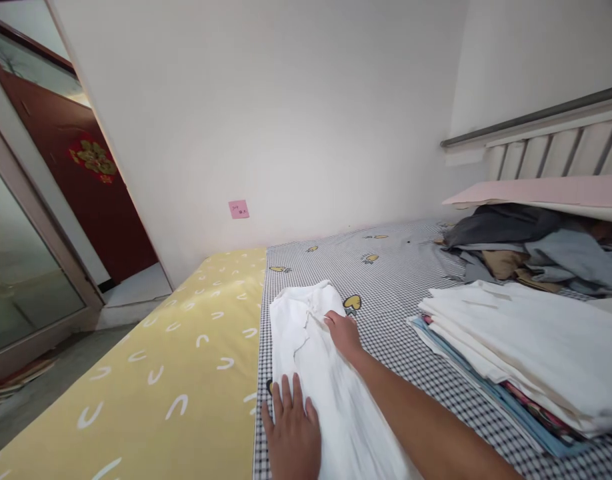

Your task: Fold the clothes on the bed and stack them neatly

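Note:
A white garment [331,393], folded into a long narrow strip, lies on the checked part of the bed sheet [386,320]. My left hand [292,423] rests flat on its left edge near me, with the fingers spread. Farther up the strip, my right hand [342,333] pinches the cloth by its right side, thumb and fingers closed on it. A ragged fold or seam runs down the middle of the upper end. The near end of the garment passes out of the bottom of the view.
A stack of folded clothes [526,347], white on top, sits at the right. Behind it a heap of dark and grey clothes [516,240] lies under a pink board [541,191]. A radiator [556,150] stands at the right wall. The yellow sheet [186,373] covers the bed's left side.

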`<state>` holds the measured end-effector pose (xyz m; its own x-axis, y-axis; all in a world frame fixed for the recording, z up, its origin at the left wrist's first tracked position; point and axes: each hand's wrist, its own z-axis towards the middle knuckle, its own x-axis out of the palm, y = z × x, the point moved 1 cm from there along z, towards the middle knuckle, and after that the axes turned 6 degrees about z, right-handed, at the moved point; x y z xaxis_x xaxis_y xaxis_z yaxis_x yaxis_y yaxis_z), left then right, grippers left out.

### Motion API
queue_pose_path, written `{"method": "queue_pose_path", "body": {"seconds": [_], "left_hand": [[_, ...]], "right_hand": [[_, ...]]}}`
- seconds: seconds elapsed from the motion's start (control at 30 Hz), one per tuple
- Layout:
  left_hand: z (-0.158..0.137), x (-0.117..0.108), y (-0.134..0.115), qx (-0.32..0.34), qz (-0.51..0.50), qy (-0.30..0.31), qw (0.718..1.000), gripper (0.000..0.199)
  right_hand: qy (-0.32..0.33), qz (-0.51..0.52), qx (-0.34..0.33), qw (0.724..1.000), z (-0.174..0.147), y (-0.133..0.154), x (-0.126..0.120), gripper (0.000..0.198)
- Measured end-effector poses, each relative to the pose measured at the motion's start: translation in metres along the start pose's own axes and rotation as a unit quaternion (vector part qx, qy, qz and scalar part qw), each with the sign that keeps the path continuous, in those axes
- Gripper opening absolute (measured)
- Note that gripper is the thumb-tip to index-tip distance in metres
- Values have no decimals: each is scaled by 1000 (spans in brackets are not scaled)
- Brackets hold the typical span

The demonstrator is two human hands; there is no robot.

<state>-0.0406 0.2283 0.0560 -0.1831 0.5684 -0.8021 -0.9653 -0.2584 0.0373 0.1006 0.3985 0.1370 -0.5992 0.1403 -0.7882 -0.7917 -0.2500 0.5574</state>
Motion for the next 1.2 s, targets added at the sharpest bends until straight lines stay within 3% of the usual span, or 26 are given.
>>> {"method": "queue_pose_path", "body": {"seconds": [0.2,0.27,0.33,0.47,0.53,0.67,0.8,0.9,0.97,1.03,1.1,1.17,1.2], "left_hand": [[1,-4,0,14,28,0,1000,51],[1,-5,0,17,26,3,999,51],[1,-8,0,15,21,10,1000,50],[3,-15,-2,12,16,27,999,50],[4,-18,-4,12,17,33,999,50],[5,-18,-5,6,14,45,999,50],[4,-15,-5,1,13,39,999,50],[3,-15,-4,5,18,44,999,51],[3,-15,-4,8,22,46,999,51],[3,-16,-4,7,25,44,999,51],[3,-16,-3,7,25,41,999,51],[3,-17,-3,11,21,37,999,51],[3,-17,-3,12,19,36,999,51]], "right_hand": [[70,53,-7,996,-14,7,14,24],[78,65,-8,995,-20,0,10,38],[69,73,7,995,-27,-13,-3,49],[96,67,72,990,-48,-53,-42,34],[133,65,88,985,-68,-73,-63,37],[180,88,53,978,-123,-97,-95,24],[123,124,46,984,-177,-85,-103,16],[75,95,17,993,-213,-59,-94,11],[82,55,-14,995,-233,-42,-85,14],[141,27,-39,989,-249,-29,-80,30],[253,51,-60,964,-258,-18,-82,48],[359,131,-37,923,-257,-9,-91,42],[376,179,-9,909,-252,-5,-96,34]]}}
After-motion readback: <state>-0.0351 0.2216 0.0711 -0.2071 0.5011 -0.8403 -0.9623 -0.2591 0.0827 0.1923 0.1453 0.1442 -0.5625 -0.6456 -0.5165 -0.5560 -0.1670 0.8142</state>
